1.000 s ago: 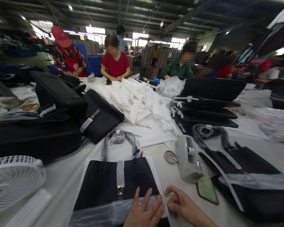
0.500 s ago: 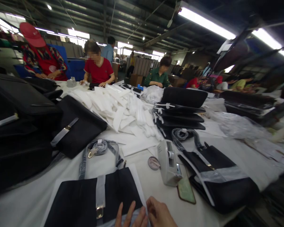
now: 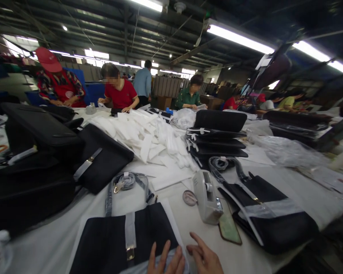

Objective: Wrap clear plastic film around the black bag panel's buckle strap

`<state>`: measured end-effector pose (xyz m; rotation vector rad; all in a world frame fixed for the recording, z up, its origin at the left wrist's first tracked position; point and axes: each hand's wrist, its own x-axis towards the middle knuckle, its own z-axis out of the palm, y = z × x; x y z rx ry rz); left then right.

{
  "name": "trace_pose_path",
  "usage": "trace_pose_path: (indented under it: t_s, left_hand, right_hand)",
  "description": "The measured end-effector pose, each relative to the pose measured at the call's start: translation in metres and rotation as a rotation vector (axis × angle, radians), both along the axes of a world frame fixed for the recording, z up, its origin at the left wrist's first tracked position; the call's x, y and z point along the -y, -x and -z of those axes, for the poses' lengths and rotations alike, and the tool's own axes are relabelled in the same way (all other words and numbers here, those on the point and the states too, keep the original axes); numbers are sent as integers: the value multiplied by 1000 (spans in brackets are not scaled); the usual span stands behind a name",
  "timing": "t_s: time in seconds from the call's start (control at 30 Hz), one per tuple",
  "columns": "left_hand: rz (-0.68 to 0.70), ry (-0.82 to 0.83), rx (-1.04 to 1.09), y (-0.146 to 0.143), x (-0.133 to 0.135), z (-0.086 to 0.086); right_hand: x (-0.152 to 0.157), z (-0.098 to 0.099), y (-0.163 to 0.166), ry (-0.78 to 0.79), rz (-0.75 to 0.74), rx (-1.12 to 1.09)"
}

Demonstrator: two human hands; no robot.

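At the near edge of the tabletop [image 3: 54, 243] lies a flat black bag [image 3: 122, 239] with a pale strap down its middle; the left hand [image 3: 165, 262] rests on its near right corner, fingers spread, gripping nothing; the right hand [image 3: 204, 258] sits just beside it on the wrapping's edge, fingers loosely open, also empty. A tape dispenser [image 3: 207, 198] stands near on the right, beside a phone [image 3: 230, 228]. Pressing the corner flat with even fingers, I judge, keeps the clear film from creasing.
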<state>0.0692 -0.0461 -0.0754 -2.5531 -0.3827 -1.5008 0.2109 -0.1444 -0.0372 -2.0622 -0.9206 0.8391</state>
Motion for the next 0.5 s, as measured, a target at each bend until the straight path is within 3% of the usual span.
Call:
trace_pose_path:
  t_s: [0.13,0.3,0.5]
  left_hand:
    - [32,-44,-205,16,-6,-12]
    - [42,-18,-267,21,-5,-18]
    - [106,-49,-430,31,-9,-19]
  right_hand:
    - [8,3,17,-68,-6,-118]
    - [7,8,26,-99,51,-277]
    - [12,16,23,-181,223,-492]
